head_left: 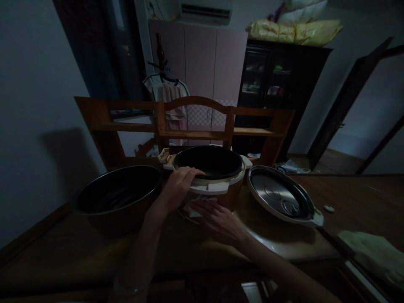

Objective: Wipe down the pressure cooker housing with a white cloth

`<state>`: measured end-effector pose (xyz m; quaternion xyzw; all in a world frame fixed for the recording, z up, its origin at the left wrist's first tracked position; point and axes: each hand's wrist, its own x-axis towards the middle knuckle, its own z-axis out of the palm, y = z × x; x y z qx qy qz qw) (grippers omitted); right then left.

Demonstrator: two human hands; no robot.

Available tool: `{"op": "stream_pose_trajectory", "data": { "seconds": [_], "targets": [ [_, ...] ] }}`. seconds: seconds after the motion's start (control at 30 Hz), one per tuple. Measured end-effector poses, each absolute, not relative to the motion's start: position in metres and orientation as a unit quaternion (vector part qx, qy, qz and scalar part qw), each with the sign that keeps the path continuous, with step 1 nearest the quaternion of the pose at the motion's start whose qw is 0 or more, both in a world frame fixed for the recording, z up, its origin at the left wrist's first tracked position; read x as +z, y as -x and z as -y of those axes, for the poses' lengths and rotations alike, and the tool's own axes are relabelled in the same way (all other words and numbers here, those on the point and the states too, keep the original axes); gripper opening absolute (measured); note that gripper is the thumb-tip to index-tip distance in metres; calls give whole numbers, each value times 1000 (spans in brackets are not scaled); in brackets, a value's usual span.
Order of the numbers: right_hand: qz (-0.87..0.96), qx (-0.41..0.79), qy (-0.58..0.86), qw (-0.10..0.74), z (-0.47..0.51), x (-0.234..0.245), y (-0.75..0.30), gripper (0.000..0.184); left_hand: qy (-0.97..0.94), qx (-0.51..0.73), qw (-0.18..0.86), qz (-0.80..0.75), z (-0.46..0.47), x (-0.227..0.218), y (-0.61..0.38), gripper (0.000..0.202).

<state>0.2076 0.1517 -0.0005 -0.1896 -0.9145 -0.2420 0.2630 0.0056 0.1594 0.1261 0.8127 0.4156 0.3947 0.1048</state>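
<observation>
Fingers of the left hand (179, 185) lie over the near rim of a white-rimmed cooker (217, 187), tips inside the opening; whether the thumb closes on the outside, I cannot tell. Under its long, flattened fingers, the right hand (217, 219) holds a crumpled white cloth (195, 209) against the cooker's front, below the rim. The cooker stands upright and uncovered in the middle of a wooden desk (176, 252), its dark inside facing up. If the lower hand pushes harder than the upper one steadies, the body could turn or slide back toward the wooden shelf (195, 134) behind it. The cloth is bunched, so it could slip from under the fingers or snag at the rim's underside. Just left of the cooker sits a black pot (116, 189), close to the left forearm; an elbow swung outward could knock it. On the other side lies the lid (271, 191), metal underside up, its far end near the desk's right edge; a shove from the cooker could tip it off. Beyond the shelf are a rack of clothes (173, 97), a pale wardrobe (200, 63) and a dark cabinet (284, 71). Dim light would make a missed spot or a poor hold harder to notice.
</observation>
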Motion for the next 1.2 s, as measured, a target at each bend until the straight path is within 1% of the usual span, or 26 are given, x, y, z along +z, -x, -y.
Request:
{"op": "stream_pose_trajectory", "data": {
  "seconds": [0.1, 0.2, 0.3, 0.43, 0.77, 0.83, 0.9, 0.97, 1.1, 1.2],
  "targets": [
    [902, -256, 162, 307, -160, -22, -222, 28, -812, 396, 111, -414, -159, 126, -6, 48],
    [887, -269, 163, 339, -166, -25, -219, 26, -819, 390, 106, -409, -160, 126, -5, 49],
    [882, -281, 161, 342, -165, -8, -198, 26, -833, 372, 69, -403, -161, 125, -2, 46],
    [875, -272, 214, 338, -162, 14, -171, 31, -847, 356, 54, -392, -161, 124, 0, 46],
    [904, -200, 190, 328, -152, 18, -173, 31, -834, 371, 83, -399, -159, 124, -2, 47],
    [906, -197, 185, 325, -153, 17, -173, 34, -836, 370, 82, -398, -160, 122, -2, 46],
    [910, -203, 180, 312, -156, 13, -176, 40, -832, 371, 85, -404, -160, 121, -3, 46],
    [920, -217, 175, 275, -160, 6, -181, 44, -824, 373, 88, -417, -159, 122, -4, 47],
    [937, -251, 146, 196, -168, -16, -200, 46, -814, 378, 81, -434, -158, 125, -8, 47],
    [943, -240, 142, 180, -166, -29, -215, 51, -799, 398, 70, -445, -160, 121, -14, 46]
  ]
}}
